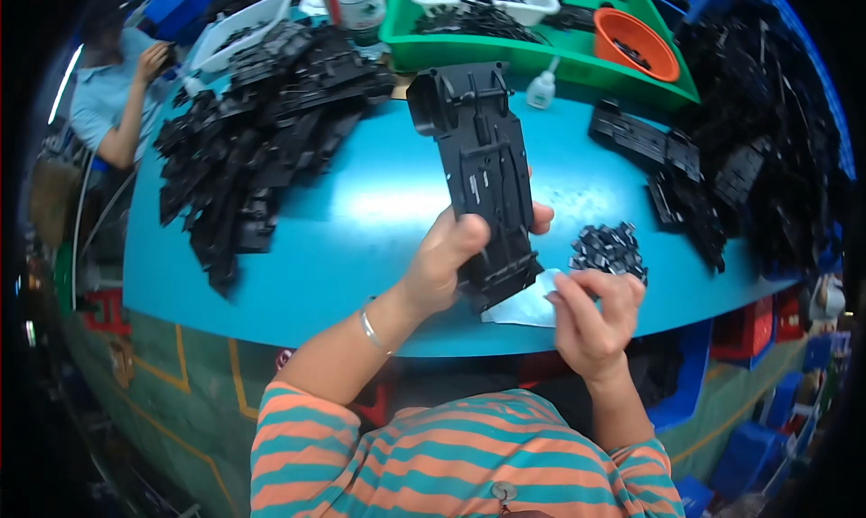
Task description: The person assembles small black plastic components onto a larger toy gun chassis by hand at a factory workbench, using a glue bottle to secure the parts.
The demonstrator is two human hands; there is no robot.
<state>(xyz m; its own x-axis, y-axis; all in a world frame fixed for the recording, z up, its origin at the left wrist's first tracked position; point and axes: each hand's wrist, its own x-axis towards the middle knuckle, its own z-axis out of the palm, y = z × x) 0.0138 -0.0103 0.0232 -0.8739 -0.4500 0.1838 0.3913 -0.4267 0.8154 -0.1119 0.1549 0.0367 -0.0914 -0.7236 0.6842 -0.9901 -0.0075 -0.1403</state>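
My left hand (448, 252) is closed around the lower part of a long black plastic chassis (492, 171), tilted up over the table. Its thumb lies on the near face and fingertips show at the far edge. Beside the chassis's lower end, my right hand (597, 319) makes a pinch with thumb and forefinger; whatever small thing may be between them is too small to name. Below those fingertips lies a pale blue sheet (528, 309) on the table's near edge. Just beyond my right hand is a small heap of black clips or similar small parts (609, 247).
On the blue table (298, 292), a big pile of black plastic parts (262, 121) stands at left, more chassis pieces (645, 139) at right. At the back are a green tray (541, 53), an orange bowl (636, 44) and a small white bottle (542, 89). Another person (117, 94) works at far left.
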